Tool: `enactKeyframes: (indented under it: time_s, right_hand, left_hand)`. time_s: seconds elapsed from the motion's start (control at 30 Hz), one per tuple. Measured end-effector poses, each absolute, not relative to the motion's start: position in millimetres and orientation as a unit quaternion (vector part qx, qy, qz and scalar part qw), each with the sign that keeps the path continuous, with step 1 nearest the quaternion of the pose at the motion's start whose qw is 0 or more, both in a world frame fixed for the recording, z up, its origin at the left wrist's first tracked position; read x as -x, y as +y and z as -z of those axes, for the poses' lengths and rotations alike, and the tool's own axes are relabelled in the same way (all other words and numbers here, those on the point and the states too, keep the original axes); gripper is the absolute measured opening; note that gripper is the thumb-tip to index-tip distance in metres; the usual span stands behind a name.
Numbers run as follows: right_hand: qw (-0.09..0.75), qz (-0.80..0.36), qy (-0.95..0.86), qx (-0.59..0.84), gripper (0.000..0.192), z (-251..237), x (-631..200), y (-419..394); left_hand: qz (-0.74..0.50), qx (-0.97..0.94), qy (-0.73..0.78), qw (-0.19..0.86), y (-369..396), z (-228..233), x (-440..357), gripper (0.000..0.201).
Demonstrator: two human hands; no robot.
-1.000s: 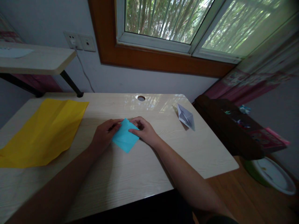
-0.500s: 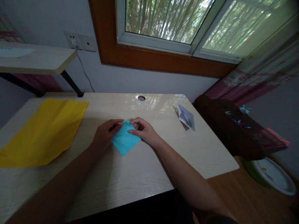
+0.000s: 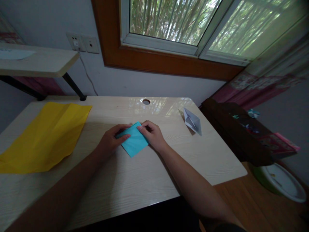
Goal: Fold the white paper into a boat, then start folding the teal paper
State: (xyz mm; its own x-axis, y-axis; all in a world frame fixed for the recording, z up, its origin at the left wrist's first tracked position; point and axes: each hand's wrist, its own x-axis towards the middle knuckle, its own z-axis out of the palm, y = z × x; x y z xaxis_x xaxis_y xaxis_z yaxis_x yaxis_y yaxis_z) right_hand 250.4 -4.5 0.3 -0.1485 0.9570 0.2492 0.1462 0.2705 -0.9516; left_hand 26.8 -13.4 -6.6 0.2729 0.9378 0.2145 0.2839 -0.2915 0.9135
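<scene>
Wooden desk point(image 3: 135, 180) seen under window. Large yellow sheet point(image 3: 45, 135) laid flat at far left, well apart from hands. Blue folded paper point(image 3: 135, 143) pressed flat mid-desk, between both hands. Left hand point(image 3: 112, 140) curled, thumb laid on paper's left edge. Right hand point(image 3: 153, 135) curled, fingertips pinned on paper's far right corner. Small white folded paper point(image 3: 192, 120) left at far right.

A blue folded paper point(image 3: 134, 141) is held flat on the table point(image 3: 149, 174) in the middle of the frame. Its left side is pressed by the left hand point(image 3: 111, 140), and its top corner (near the window) is pinched by the right hand point(image 3: 152, 135). A yellow sheet point(image 3: 43, 135) is seen at left, a small white paper shape point(image 3: 192, 121) at right.
</scene>
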Motion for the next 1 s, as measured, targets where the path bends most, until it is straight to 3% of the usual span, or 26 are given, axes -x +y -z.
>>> enactKeyframes:
  time_s: [0.27,0.53,0.7,1.0]
  right_hand:
    - [0.5,-0.414,-0.595,0.473,0.036,-4.7,-249.6,-6.9]
    - [0.516,-0.416,-0.584,0.47,0.035,-4.4,-250.0,-6.7]
    - [0.469,-0.447,-0.616,0.449,0.037,-3.2,-249.7,-7.4]
    - [0.474,-0.386,-0.636,0.472,0.039,-4.2,-250.5,-8.1]
  left_hand:
    - [-0.381,-0.701,0.433,0.42,-15.6,1.2,-27.1,0.057]
    - [-0.391,-0.676,0.452,0.432,-15.5,2.9,-26.4,0.046]
    - [-0.384,-0.676,0.465,0.423,-13.2,6.9,-24.3,0.04]
    - [-0.385,-0.67,0.465,0.432,-13.4,4.8,-24.8,0.042]
